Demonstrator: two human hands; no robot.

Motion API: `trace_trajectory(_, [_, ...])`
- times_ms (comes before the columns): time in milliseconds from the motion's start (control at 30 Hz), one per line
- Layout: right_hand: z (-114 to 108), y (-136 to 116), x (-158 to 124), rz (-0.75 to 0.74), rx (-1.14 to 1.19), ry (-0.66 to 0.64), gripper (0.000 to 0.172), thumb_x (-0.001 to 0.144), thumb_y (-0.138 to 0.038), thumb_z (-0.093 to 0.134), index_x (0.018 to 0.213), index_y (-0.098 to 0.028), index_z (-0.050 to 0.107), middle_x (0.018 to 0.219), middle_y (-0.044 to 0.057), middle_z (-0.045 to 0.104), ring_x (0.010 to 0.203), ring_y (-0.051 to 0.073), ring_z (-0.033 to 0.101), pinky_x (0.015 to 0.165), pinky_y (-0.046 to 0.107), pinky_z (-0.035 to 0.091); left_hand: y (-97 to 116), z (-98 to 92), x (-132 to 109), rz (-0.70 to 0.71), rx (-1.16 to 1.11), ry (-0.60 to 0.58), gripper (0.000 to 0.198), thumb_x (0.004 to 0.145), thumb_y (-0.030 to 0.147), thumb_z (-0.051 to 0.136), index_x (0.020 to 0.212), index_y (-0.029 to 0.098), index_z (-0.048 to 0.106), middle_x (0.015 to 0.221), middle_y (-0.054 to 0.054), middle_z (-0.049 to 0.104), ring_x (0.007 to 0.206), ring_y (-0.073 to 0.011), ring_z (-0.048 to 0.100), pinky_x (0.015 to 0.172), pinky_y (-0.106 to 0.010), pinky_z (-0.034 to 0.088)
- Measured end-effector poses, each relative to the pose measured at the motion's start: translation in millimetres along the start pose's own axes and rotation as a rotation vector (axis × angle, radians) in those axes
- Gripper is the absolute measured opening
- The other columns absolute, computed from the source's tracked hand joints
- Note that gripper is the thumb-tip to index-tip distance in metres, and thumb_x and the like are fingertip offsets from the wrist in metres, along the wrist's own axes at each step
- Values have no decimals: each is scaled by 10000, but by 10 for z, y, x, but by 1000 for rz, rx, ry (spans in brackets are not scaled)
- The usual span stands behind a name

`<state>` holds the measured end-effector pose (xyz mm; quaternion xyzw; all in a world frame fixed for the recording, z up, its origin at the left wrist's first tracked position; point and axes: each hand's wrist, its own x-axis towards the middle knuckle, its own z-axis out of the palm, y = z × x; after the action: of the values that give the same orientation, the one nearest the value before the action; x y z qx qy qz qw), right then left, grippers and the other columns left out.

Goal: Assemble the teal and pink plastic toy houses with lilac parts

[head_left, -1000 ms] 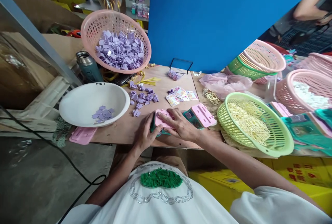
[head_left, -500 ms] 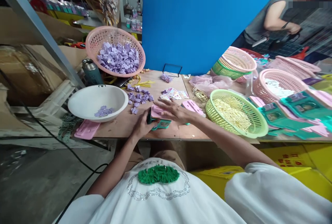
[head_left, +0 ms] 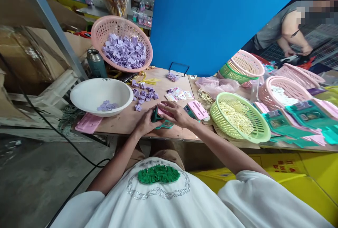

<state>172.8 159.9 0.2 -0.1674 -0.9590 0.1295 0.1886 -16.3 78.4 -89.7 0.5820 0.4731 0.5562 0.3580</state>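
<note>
A small pink-and-teal plastic box [head_left: 167, 125] stands near the table's front edge between my hands. My left hand [head_left: 145, 122] grips its left side, thumb at the front. My right hand [head_left: 176, 113] lies over the pink top, its fingers bent down round it and covering much of it. A second pink-and-teal box [head_left: 198, 110] sits just right of my right hand. Behind my hands lie printed sticker sheets [head_left: 180, 94] and a loose group of small purple plastic pieces [head_left: 145, 95].
On the left are a white bowl [head_left: 79, 96], a pink basket [head_left: 149, 50] of purple pieces, a flask [head_left: 96, 65] and pink panels [head_left: 88, 123]. Rightward stand a green basket [head_left: 265, 134] of cream frames and teal boxes [head_left: 280, 124]. A blue board [head_left: 206, 20] rises behind; a co-worker [head_left: 293, 31] is beyond.
My right hand's fingers have gone from stretched flat over the pink top to bent round it. The second box has tipped up, showing more teal. The whole view has shifted slightly.
</note>
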Motion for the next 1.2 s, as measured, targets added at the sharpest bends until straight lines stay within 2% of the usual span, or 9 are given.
trace_trajectory(133, [7, -82, -20, 19, -99, -40, 567, 1068, -555, 452, 1482, -202, 613, 1448, 199, 570, 1272, 325, 585, 1058, 516, 511, 22, -4, 0, 42, 36, 3, 694, 802, 356, 802, 1422, 186, 539, 1459, -156, 615, 1363, -330, 590, 1183, -490, 466])
trace_trajectory(300, [95, -73, 2, 41, -82, -27, 540, 1070, -538, 456, 1464, -211, 628, 1413, 188, 594, 1212, 307, 593, 1026, 495, 519, 64, -25, -4, 51, 65, -22, 612, 809, 269, 761, 1385, 194, 569, 1415, -141, 644, 1324, -329, 614, 1173, -494, 477])
trace_trajectory(500, [156, -59, -58, 46, -116, -83, 560, 1079, -519, 408, 1510, -211, 587, 1476, 211, 539, 1267, 355, 555, 1040, 552, 472, 27, -33, -21, 37, 61, -34, 690, 811, 298, 782, 1443, 201, 525, 1482, -157, 593, 1400, -336, 555, 1212, -507, 437])
trace_trajectory(667, [167, -77, -67, 147, -155, -103, 566, 1076, -524, 387, 1545, -256, 557, 1514, 200, 501, 1284, 387, 520, 1070, 608, 426, -16, -7, -9, 71, 48, -60, 696, 813, 275, 764, 1455, 198, 507, 1472, -148, 590, 1395, -327, 551, 1218, -493, 431])
trace_trajectory(833, [57, -41, -37, 56, -55, -201, 592, 1091, -526, 340, 1592, -247, 490, 1500, 185, 494, 1281, 330, 521, 1092, 546, 449, -6, 19, 0, 66, 85, -14, 619, 799, 244, 762, 1380, 188, 553, 1395, -145, 631, 1334, -319, 593, 1174, -477, 474])
trace_trajectory(900, [83, -51, -49, 54, -80, -181, 583, 1094, -523, 325, 1551, -238, 547, 1491, 191, 498, 1297, 335, 517, 1091, 549, 447, 4, 19, 6, 98, 82, -20, 594, 804, 229, 747, 1366, 177, 560, 1382, -147, 640, 1318, -311, 603, 1167, -462, 479])
trace_trajectory(1000, [173, -89, -68, 127, -119, -86, 605, 1094, -541, 302, 1485, -212, 626, 1492, 216, 506, 1353, 363, 496, 1118, 590, 415, 10, 10, 12, 109, 85, -16, 592, 803, 221, 738, 1367, 179, 565, 1394, -139, 642, 1314, -306, 609, 1170, -458, 475])
trace_trajectory(1100, [127, -71, -23, 184, 26, -96, 663, 1079, -618, 299, 1495, -212, 619, 1518, 195, 521, 1395, 349, 502, 1168, 572, 403, -7, -3, 16, 66, 68, -27, 623, 794, 238, 751, 1387, 190, 565, 1414, -128, 639, 1331, -308, 602, 1179, -467, 464])
trace_trajectory(1200, [-122, 22, 53, 251, 305, -174, 673, 1087, -642, 251, 1603, -272, 474, 1530, 128, 557, 1417, 295, 529, 1163, 503, 454, -49, -16, 30, 20, 10, -44, 685, 795, 279, 776, 1435, 198, 544, 1437, -129, 630, 1351, -309, 593, 1184, -474, 454])
